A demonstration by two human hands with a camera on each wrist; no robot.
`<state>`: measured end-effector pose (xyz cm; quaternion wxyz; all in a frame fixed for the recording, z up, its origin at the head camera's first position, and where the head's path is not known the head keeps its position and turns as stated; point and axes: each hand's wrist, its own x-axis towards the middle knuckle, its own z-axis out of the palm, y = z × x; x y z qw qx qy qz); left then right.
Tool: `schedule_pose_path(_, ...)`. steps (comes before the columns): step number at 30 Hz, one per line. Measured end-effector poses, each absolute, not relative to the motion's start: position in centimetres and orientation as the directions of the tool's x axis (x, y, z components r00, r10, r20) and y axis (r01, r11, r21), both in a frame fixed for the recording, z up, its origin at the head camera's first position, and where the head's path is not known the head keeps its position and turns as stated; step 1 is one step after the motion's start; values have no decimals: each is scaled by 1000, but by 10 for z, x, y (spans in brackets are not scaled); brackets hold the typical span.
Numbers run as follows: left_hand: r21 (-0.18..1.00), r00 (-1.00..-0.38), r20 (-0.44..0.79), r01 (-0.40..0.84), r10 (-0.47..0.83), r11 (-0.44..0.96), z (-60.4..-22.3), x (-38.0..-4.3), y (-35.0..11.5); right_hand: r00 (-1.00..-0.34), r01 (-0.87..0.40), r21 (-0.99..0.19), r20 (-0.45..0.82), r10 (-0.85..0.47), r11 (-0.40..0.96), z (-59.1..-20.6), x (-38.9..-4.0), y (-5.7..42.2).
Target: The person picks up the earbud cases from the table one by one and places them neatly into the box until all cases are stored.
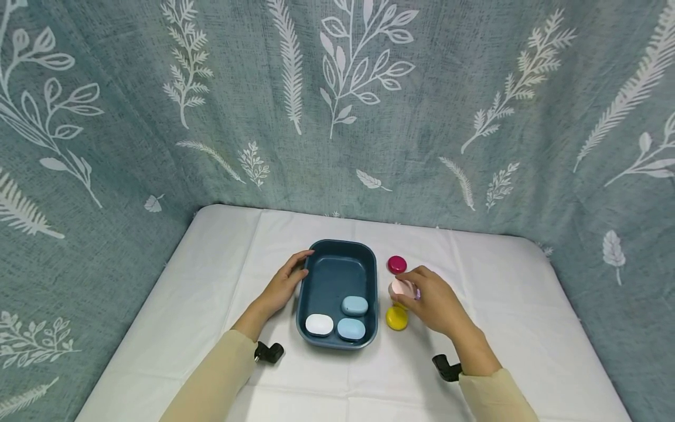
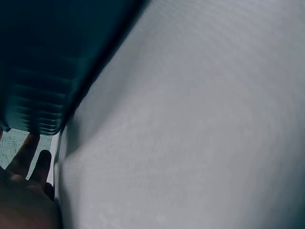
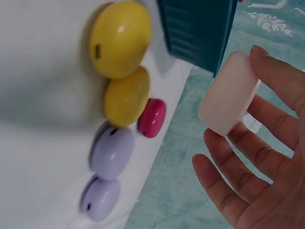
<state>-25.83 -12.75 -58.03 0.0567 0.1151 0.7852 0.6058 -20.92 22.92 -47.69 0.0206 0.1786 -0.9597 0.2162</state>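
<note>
My right hand [image 1: 435,299] pinches a pale pink earbud case [image 3: 231,93] between thumb and fingers, above the cloth to the right of the dark blue tray [image 1: 337,249]. Fingers of my left hand [image 1: 282,287] lie against the tray's left rim and wall. In the tray's near end sit a white case [image 1: 319,324] and two light blue cases [image 1: 355,305]. Beneath and beside the right hand are two yellow cases [image 3: 121,38], a crimson case [image 1: 396,264] and two lilac cases [image 3: 112,150]. The hand mostly hides the lilac ones in the head view.
A white cloth [image 1: 227,264] covers the table. Behind it and to the sides hangs a teal curtain [image 1: 237,117] with white leaf prints. Each wrist wears a black camera mount [image 1: 270,353].
</note>
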Motion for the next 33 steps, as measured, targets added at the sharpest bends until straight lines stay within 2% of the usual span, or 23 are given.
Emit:
schedule_pose_path(17, 965, -965, 50, 112, 256, 236, -582, -258, -127, -906, -421, -427, 145, -399, 801, -461, -225, 187)
schedule_pose_path(33, 969, -963, 46, 108, 266, 223, -579, -257, -127, -914, -397, -423, 100, -394, 814, -469, -234, 160)
